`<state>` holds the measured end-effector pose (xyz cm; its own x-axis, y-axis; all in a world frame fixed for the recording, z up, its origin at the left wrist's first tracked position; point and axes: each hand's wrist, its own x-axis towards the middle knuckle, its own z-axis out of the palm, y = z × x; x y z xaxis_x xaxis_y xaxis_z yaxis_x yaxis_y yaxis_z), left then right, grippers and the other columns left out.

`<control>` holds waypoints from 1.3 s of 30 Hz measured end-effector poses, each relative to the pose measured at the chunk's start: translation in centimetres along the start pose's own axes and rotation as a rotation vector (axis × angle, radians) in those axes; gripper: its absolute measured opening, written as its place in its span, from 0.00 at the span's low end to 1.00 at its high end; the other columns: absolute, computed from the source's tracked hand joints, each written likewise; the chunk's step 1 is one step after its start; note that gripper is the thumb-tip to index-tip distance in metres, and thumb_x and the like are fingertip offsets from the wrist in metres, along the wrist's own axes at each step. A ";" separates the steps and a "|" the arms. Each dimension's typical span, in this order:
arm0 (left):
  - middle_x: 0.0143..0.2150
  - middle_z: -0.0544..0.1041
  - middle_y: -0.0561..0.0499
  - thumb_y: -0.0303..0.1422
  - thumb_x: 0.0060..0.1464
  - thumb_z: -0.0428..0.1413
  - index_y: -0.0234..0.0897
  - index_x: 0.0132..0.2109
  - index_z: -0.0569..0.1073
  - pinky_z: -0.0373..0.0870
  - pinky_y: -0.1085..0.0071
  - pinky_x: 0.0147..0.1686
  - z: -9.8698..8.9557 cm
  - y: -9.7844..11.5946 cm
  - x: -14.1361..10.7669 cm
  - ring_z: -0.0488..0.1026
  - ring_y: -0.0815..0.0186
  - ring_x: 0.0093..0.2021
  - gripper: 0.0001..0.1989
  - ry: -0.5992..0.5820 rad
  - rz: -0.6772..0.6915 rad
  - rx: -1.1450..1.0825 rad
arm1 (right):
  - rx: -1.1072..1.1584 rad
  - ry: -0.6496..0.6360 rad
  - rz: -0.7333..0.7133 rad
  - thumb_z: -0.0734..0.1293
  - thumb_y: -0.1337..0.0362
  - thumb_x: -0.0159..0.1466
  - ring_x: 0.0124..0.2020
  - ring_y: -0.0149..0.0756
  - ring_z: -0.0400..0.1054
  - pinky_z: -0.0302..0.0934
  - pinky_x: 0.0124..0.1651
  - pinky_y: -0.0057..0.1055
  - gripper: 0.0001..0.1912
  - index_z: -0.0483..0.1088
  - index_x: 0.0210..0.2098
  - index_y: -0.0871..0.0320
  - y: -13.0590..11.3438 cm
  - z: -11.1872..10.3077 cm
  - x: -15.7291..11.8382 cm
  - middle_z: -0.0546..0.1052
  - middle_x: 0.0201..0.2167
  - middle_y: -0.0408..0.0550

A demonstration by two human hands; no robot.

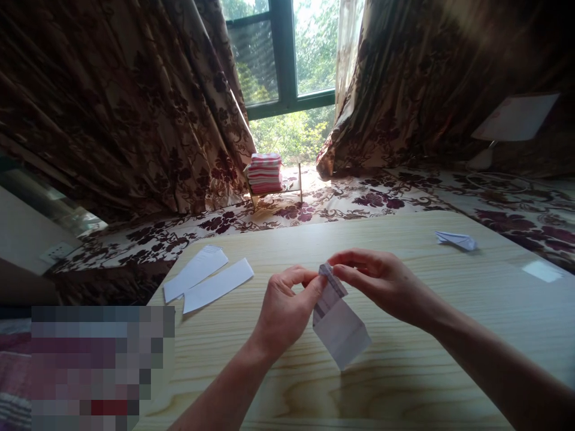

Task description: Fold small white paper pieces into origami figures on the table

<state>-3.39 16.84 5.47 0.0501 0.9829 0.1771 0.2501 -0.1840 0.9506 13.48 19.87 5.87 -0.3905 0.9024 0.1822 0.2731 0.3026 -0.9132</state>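
Above the middle of the wooden table (251,365), a partly folded sheet of white paper (342,335) is held up at its top end. My left hand (287,308) pinches the upper left of it between thumb and fingers. The fingertips of my right hand (381,278) close on the upper right of the same paper, at a narrow folded band. Its lower part hangs down as a wide flap with a pointed bottom corner. Some fingertips are hidden behind the paper.
White paper strips (218,286) lie at the table's left. A folded paper piece (456,240) rests at the far right. Beyond the table, a small stand (300,182) bears stacked striped cloths (265,173). A lamp (516,117) stands at the right, beside floral curtains (148,108).
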 end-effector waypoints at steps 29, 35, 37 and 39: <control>0.26 0.75 0.52 0.26 0.55 0.54 0.38 0.27 0.75 0.59 0.60 0.47 1.1 -0.5 -0.8 0.68 0.65 0.31 0.09 0.143 0.527 0.679 | -0.170 -0.093 0.031 0.62 0.64 0.58 0.24 0.30 0.63 0.55 0.26 0.25 0.11 0.72 0.24 0.61 0.2 -0.3 0.3 0.72 0.20 0.42; 0.28 0.77 0.51 0.26 0.54 0.56 0.37 0.30 0.77 0.63 0.64 0.42 1.0 -0.3 -0.3 0.71 0.64 0.33 0.07 0.114 0.346 0.463 | -0.220 -0.069 -0.052 0.64 0.65 0.59 0.27 0.31 0.65 0.56 0.29 0.26 0.08 0.75 0.28 0.59 0.4 -0.6 0.0 0.76 0.26 0.43; 0.29 0.77 0.50 0.27 0.54 0.57 0.36 0.30 0.77 0.63 0.65 0.41 0.9 -0.4 -0.3 0.71 0.64 0.33 0.06 0.092 0.315 0.445 | -0.242 -0.047 -0.074 0.64 0.65 0.59 0.27 0.31 0.64 0.56 0.30 0.26 0.08 0.74 0.26 0.59 0.6 -0.4 0.0 0.74 0.24 0.43; 0.28 0.77 0.51 0.27 0.53 0.57 0.36 0.30 0.77 0.64 0.65 0.41 0.9 -0.5 -0.3 0.71 0.64 0.33 0.05 0.067 0.288 0.448 | -0.250 -0.036 -0.088 0.64 0.66 0.59 0.27 0.31 0.64 0.56 0.30 0.26 0.08 0.74 0.26 0.59 0.7 -0.2 0.0 0.74 0.23 0.43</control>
<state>-2.67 16.66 4.77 0.1192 0.8877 0.4447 0.6242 -0.4153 0.6617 13.85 20.16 5.32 -0.4526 0.8588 0.2399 0.4436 0.4503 -0.7749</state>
